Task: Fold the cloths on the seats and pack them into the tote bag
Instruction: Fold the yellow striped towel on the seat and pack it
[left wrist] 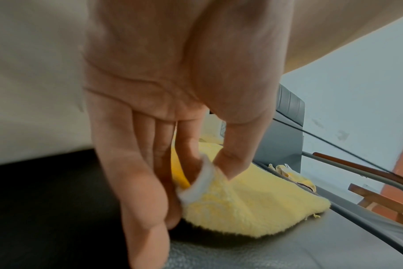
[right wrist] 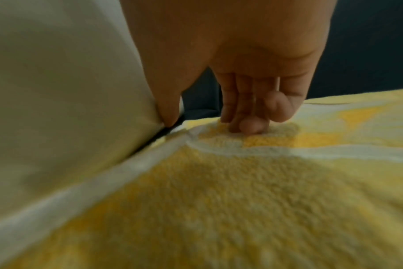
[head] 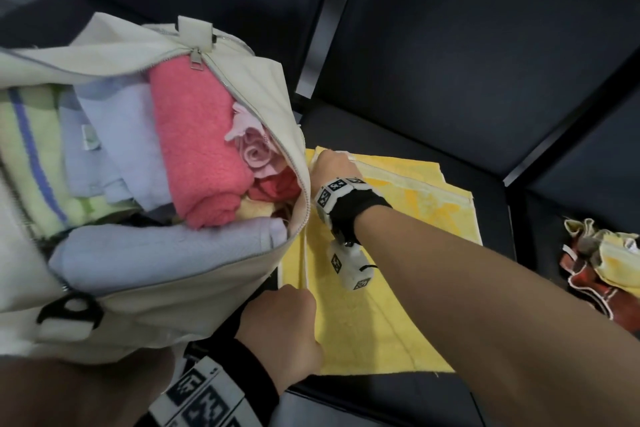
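Note:
A yellow towel with a white hem lies flat on a dark seat. My left hand is at its near left corner; in the left wrist view, the left hand pinches that hemmed corner of the towel between thumb and fingers and lifts it slightly. My right hand is at the far left corner; in the right wrist view the right hand digs its fingertips into the towel, thumb at the hem. The cream tote bag hangs open at left, touching the towel's left edge.
The bag holds several folded cloths, among them a pink one, a lavender one and a green striped one. A crumpled red and yellow cloth lies on the neighbouring seat at right. Dark seat backs rise behind.

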The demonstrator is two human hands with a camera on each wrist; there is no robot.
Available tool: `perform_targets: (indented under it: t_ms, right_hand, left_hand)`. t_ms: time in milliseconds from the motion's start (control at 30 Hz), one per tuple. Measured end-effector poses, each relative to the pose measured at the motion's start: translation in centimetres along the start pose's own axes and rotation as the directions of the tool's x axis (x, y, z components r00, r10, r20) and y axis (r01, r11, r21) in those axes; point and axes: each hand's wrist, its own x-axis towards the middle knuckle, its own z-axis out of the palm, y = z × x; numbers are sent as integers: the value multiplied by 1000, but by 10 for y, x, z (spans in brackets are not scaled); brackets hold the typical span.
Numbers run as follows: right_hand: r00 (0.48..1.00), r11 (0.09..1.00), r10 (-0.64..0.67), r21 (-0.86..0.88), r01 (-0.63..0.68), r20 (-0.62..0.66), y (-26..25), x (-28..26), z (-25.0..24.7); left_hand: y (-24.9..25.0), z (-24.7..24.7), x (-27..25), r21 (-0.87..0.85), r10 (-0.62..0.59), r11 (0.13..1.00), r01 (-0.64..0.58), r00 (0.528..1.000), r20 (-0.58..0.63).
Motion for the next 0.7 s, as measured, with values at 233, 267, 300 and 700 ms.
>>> perform_targets:
  t_ms: [233,267,300,700]
  right_hand:
    - [990,942,118,306,-138,83,11,15,-2]
    - [984,888,144,426,-174,103,15,14,-4]
    - [978,819,173,534,-210,119,21,13,-8]
    - [952,338,249,906,-255,175,98,-10,-88]
  left_hand:
    - [-7,-5,0,31,28,999,-28,1000,-1]
    - [-8,-8,0,33,32,999,-32,999,-16]
    - [-10,-11,-1,27,43,999,-42,998,-39]
    - [24,-22,-9,-148,397,843,-517,784,-477]
